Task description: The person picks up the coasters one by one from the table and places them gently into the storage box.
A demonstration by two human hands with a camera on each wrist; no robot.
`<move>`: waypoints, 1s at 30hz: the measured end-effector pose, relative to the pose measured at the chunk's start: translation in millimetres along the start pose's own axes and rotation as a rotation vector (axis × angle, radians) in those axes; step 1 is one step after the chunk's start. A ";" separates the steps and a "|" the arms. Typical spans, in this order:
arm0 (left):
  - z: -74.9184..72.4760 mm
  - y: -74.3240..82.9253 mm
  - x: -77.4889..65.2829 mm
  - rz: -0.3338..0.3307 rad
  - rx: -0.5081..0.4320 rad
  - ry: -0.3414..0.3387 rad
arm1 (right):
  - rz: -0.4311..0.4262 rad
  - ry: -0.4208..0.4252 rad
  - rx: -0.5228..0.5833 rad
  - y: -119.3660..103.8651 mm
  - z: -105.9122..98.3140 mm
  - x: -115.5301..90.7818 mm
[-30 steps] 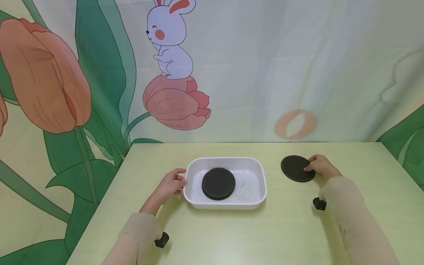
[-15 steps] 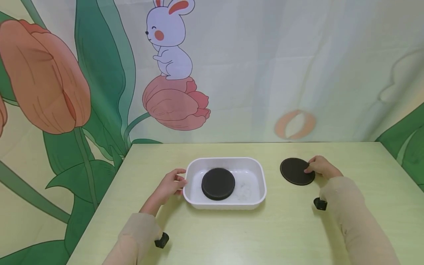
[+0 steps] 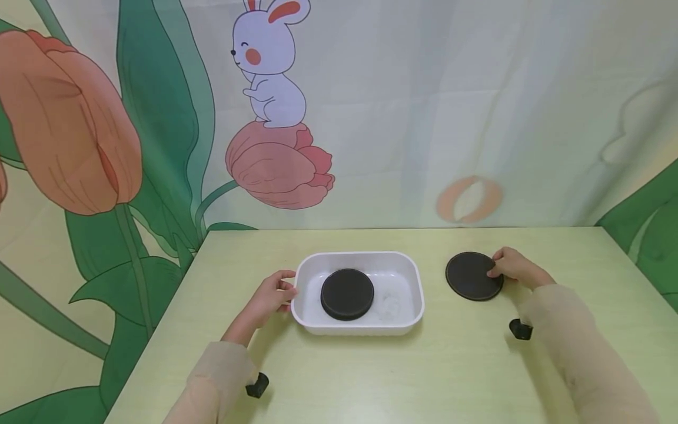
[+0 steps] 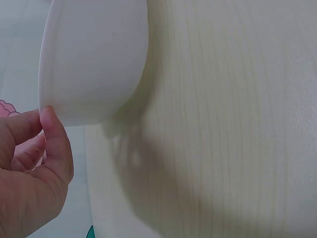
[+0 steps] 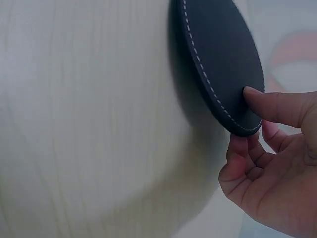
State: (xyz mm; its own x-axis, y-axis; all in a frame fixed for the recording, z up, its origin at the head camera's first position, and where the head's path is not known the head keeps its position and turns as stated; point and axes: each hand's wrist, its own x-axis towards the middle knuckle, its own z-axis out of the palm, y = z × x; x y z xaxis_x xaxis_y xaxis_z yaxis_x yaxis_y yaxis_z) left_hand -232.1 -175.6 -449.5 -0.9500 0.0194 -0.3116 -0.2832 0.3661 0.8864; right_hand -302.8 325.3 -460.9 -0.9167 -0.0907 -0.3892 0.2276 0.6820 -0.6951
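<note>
My right hand (image 3: 519, 268) pinches a round black coaster (image 3: 471, 277) by its right edge, thumb on top and fingers underneath. White stitching runs round the edge of the coaster (image 5: 223, 54) in the right wrist view, where it stands tilted over the table with a shadow below. At the left end of a white rectangular tub (image 3: 399, 300), my left hand (image 3: 272, 297) holds the rim between thumb and fingertips. Inside that tub, left of its middle, lies a thicker round black piece (image 3: 347, 293), like a stack of coasters.
The pale wood-grain table (image 3: 371, 377) reaches back to a curtain (image 3: 381, 118) printed with tulips and a rabbit. Both sleeves carry a small black block (image 3: 258, 386) at the wrist.
The coaster's near edge has come down a little in the head view and its disc has shifted slightly left. My right forearm has swung outward. The left hand and tub stay put.
</note>
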 end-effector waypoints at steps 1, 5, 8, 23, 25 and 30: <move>-0.2 0.1 -0.1 0.001 -0.002 0.000 | -0.014 -0.016 0.011 -2.4 -2.0 -3.0; -1.3 0.2 0.0 0.012 -0.012 -0.004 | -0.068 -0.078 0.067 -12.3 -9.7 -12.5; -1.9 0.6 -0.4 0.024 -0.020 -0.011 | -0.086 -0.115 0.118 -18.0 -14.5 -16.5; -1.4 3.8 -3.5 0.020 -0.015 -0.018 | -0.168 -0.208 0.274 -48.7 -25.4 -31.9; -1.2 4.2 -3.6 0.018 -0.014 -0.018 | -0.167 -0.204 0.283 -53.4 -25.4 -32.3; -0.9 4.9 -4.4 0.018 -0.019 -0.018 | -0.189 -0.206 0.301 -67.9 -23.4 -33.7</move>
State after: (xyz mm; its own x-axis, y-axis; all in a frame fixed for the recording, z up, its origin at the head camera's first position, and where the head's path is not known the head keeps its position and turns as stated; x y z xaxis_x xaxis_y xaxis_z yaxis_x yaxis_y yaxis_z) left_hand -229.3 -174.7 -443.5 -0.9524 0.0422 -0.3018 -0.2691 0.3481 0.8980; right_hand -295.0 299.1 -386.4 -0.8737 -0.3582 -0.3292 0.1752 0.3996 -0.8998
